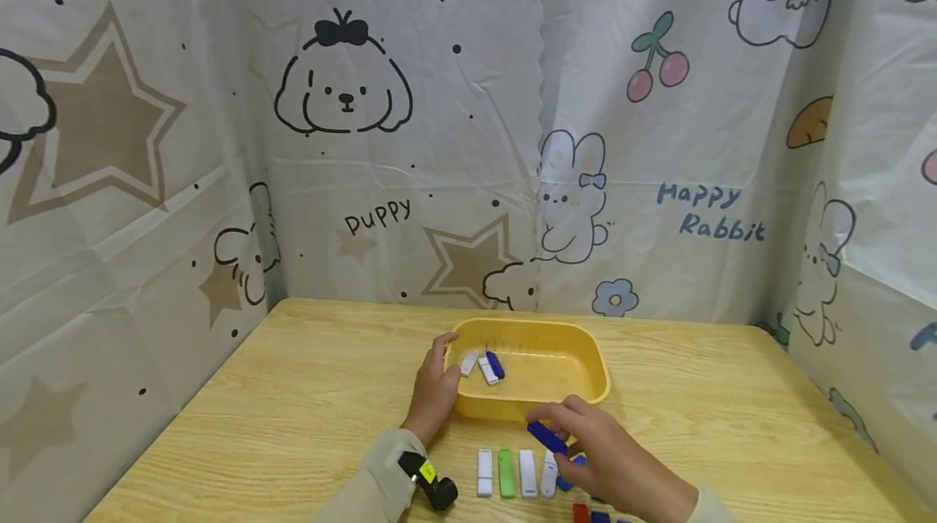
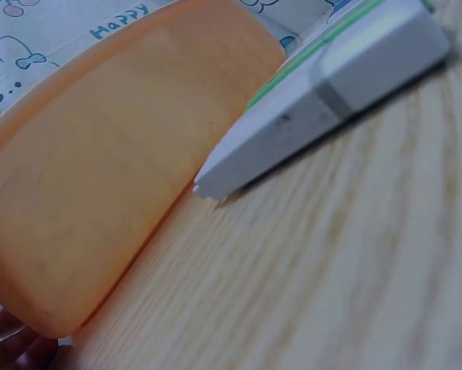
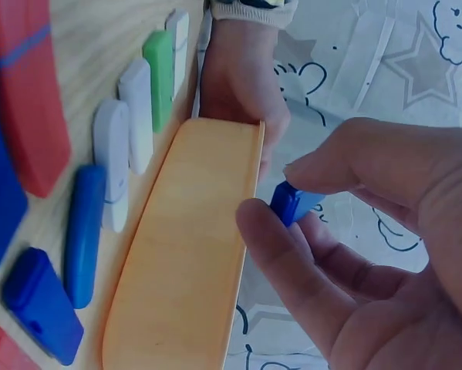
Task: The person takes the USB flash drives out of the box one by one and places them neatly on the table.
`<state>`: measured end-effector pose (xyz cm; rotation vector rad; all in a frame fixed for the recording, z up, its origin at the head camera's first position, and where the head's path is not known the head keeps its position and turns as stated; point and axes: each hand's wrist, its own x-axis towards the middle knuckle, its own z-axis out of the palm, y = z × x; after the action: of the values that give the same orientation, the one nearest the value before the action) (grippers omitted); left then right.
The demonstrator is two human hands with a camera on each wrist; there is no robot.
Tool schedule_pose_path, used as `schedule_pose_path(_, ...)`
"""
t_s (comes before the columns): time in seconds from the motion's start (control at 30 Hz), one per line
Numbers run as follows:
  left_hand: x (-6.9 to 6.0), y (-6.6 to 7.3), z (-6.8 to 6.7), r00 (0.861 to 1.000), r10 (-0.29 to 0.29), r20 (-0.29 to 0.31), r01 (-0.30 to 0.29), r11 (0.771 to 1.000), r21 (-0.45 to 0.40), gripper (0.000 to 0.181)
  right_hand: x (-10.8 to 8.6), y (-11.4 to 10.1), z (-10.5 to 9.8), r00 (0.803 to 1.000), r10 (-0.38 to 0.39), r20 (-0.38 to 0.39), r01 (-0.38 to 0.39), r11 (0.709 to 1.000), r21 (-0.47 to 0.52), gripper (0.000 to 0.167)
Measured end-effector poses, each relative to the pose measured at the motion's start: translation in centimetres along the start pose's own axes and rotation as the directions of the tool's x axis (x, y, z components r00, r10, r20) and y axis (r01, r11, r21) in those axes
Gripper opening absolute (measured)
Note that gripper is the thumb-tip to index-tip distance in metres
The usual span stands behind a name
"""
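Wooden table (image 1: pixel 322 376); yellow tub (image 1: pixel 551 372), end gripped by left hand (image 1: pixel 435 391) (presumably to steady it); blue stick (image 1: pixel 546 437), pinched by right hand (image 1: pixel 609 445).

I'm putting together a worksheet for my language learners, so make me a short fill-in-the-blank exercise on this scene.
1. The pinched stick in the right hand is coloured ____.
2. The number of loose sticks inside the tub held by the left hand is ____.
3. The two nearest neighbours on either side of the green stick are coloured ____.

Missing words: blue; three; white.
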<state>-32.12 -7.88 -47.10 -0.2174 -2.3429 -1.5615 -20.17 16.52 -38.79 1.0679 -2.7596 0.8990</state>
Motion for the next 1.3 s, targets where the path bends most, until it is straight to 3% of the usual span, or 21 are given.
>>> schedule_pose_path(0.1, 0.0, -0.1, 0.0, 1.000, 0.004, 0.001, -0.004, 1.000, -0.004, 0.052, -0.6, -0.4, -0.1, 0.995, 0.050, 0.089, -0.059, 0.993, 0.101, 0.052)
schedule_pose_path(0.2, 0.1, -0.1, 0.0, 1.000, 0.006, 0.003, -0.006, 1.000, -0.008, 0.052, -1.2, -0.6, 0.0, 0.976, 0.110, 0.188, -0.153, 0.961, 0.231, 0.051)
schedule_pose_path(0.27, 0.0, -0.2, 0.0, 1.000, 0.006, 0.005, -0.006, 1.000, -0.009, 0.052, -1.5, -0.6, 0.1, 0.964, 0.122, 0.238, -0.192, 0.935, 0.299, 0.051)
schedule_pose_path(0.33, 0.0, -0.2, 0.0, 1.000, 0.007, 0.006, -0.007, 1.000, -0.011, 0.052, -1.8, -0.6, 0.3, 0.958, 0.110, 0.264, -0.194, 0.927, 0.321, 0.051)
schedule_pose_path(0.43, 0.0, -0.2, 0.0, 1.000, 0.005, 0.008, -0.005, 1.000, -0.014, 0.052, -2.0, -0.6, 0.4, 0.952, 0.099, 0.291, -0.194, 0.927, 0.321, 0.049)
schedule_pose_path(0.53, 0.0, -0.2, -0.1, 1.000, 0.005, 0.009, -0.005, 1.000, -0.016, 0.052, -2.1, -0.8, 0.5, 0.938, 0.137, 0.319, -0.235, 0.927, 0.293, 0.050)
schedule_pose_path(0.73, 0.0, -0.2, -0.1, 1.000, 0.008, 0.009, -0.008, 1.000, -0.017, 0.052, -1.7, -1.2, 0.6, 0.868, 0.312, 0.387, -0.396, 0.904, 0.159, 0.059)
schedule_pose_path(0.83, 0.1, -0.2, 0.0, 1.000, 0.010, 0.010, -0.010, 1.000, -0.010, 0.052, -1.6, -1.1, 1.0, 0.863, 0.317, 0.394, -0.352, 0.936, 0.018, 0.054)
schedule_pose_path(0.9, 0.1, -0.3, 0.0, 1.000, 0.009, 0.010, -0.009, 1.000, -0.010, 0.052, -1.8, -0.8, 1.5, 0.884, 0.273, 0.379, -0.257, 0.962, -0.092, 0.050)
schedule_pose_path(0.97, 0.1, -0.3, 0.0, 1.000, 0.010, 0.010, -0.010, 1.000, -0.011, 0.052, -2.0, 0.3, 2.6, 0.902, 0.230, 0.365, -0.175, 0.968, -0.178, 0.049)
schedule_pose_path(1.1, 0.1, -0.3, 0.0, 1.000, 0.003, 0.011, -0.003, 1.000, -0.013, 0.052, -2.1, 1.6, 4.3, 0.908, 0.196, 0.370, -0.104, 0.961, -0.254, 0.050)
schedule_pose_path(1.3, 0.0, 0.0, 0.0, 1.000, -0.002, 0.005, 0.002, 1.000, -0.007, 0.052, -2.0, 0.9, 4.6, 0.905, 0.208, 0.371, -0.105, 0.954, -0.280, 0.045)
